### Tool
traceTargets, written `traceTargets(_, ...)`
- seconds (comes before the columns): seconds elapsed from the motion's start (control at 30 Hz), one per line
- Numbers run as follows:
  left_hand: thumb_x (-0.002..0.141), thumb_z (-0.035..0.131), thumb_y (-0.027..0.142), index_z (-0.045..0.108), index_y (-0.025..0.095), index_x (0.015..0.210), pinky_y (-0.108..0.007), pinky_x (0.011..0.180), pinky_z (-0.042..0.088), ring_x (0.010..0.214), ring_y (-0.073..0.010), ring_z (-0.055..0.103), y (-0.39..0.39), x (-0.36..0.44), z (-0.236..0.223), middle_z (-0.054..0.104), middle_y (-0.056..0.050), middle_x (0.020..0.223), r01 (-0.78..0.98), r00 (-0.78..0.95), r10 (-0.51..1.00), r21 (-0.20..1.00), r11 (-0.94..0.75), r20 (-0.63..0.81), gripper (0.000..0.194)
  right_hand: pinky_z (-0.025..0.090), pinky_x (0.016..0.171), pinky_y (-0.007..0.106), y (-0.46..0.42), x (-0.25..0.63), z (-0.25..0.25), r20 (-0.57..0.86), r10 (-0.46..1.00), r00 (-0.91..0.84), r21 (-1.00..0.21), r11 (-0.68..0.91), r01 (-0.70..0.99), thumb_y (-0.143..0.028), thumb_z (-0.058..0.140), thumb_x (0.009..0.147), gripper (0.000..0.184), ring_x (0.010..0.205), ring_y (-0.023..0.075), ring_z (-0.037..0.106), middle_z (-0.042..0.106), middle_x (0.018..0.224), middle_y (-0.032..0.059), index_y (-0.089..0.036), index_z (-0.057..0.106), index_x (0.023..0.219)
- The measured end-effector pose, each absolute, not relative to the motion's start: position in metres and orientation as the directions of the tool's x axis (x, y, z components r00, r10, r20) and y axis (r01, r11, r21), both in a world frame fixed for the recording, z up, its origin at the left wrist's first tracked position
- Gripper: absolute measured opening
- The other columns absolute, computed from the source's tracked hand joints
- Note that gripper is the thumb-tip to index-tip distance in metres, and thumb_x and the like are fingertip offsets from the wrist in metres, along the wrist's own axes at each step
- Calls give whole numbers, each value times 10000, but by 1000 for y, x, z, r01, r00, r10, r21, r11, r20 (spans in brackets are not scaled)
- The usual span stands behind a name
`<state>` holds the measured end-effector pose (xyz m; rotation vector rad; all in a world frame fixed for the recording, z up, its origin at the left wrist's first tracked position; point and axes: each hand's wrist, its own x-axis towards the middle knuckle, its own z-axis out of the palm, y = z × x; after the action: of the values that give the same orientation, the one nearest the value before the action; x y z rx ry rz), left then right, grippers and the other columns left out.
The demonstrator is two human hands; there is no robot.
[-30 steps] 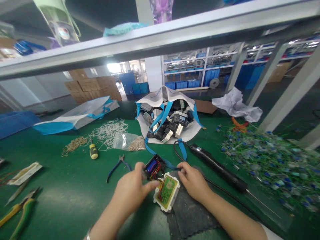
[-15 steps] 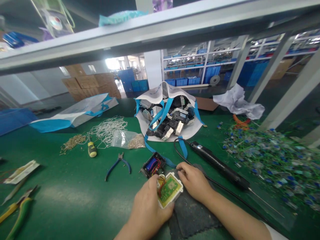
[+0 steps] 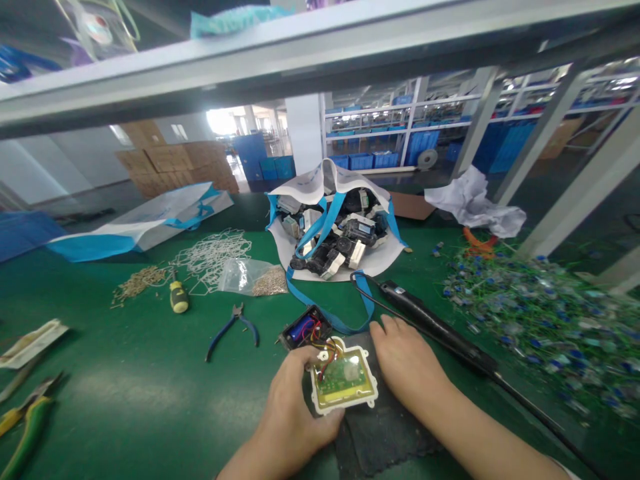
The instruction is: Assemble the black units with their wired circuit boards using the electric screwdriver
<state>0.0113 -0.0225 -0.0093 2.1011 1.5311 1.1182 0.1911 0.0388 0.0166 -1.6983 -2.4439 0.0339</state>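
Note:
My left hand (image 3: 293, 403) is closed on the left edge of a white plastic housing (image 3: 373, 387), its thumb along the near side. A green circuit board (image 3: 345, 377) under a glossy yellowish layer fills the housing. Red, black and yellow wires run from it to a black case (image 3: 290, 337) with a blue cylinder (image 3: 303, 329) inside. My right hand (image 3: 413, 360) is just right of the housing over a dark mat (image 3: 390, 433), knuckles up and fingers forward, with no object visible in it. Beyond it lies a black electric screwdriver (image 3: 435, 323) with a cable.
Behind stands a white bag (image 3: 290, 250) full of black and white devices. Blue cutters (image 3: 233, 327), a yellow screwdriver (image 3: 179, 297) and a bag of small screws (image 3: 270, 281) lie left. Tangled green-wired parts (image 3: 540, 320) cover the right. A shelf beam (image 3: 300, 63) crosses overhead.
My left hand has turned the housing so its board faces me more squarely. My right hand has moved right, away from the housing's edge and closer to the electric screwdriver.

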Motion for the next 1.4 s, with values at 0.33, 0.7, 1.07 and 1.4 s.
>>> traceTargets(0.33,561,585,136,418,184,981,-337,847,432,955,-206,517,-27,27,-11,533,-62,1018,534,221,923,752,-386,316,454,425,652,382,77,243,17,58,997,-40,135,32,990,-43,336,798,447,814,299,566,557,911,200,-119,412,1231)
traceTargets(0.7,566,612,127,390,170,1074,-367,869,392,965,-219,453,-28,30,-14,468,-90,1038,562,304,941,769,-303,149,556,429,603,269,72,258,67,178,984,12,-191,23,981,-226,536,731,322,748,195,549,538,890,58,-194,449,1039)
traceTargets(1.07,606,567,176,401,181,998,-369,738,426,844,-213,488,-26,33,-20,515,-61,923,573,243,941,748,-335,235,426,435,558,325,15,154,112,571,803,173,-796,593,-123,-105,568,661,368,525,153,513,534,615,-37,-212,480,1002)
traceTargets(1.4,602,578,171,382,169,1029,-371,774,420,891,-220,467,-24,30,-24,498,-75,966,570,258,933,740,-357,251,470,428,565,348,19,143,89,548,826,127,-828,558,-53,-105,579,680,343,525,167,522,543,615,-35,-220,499,993)
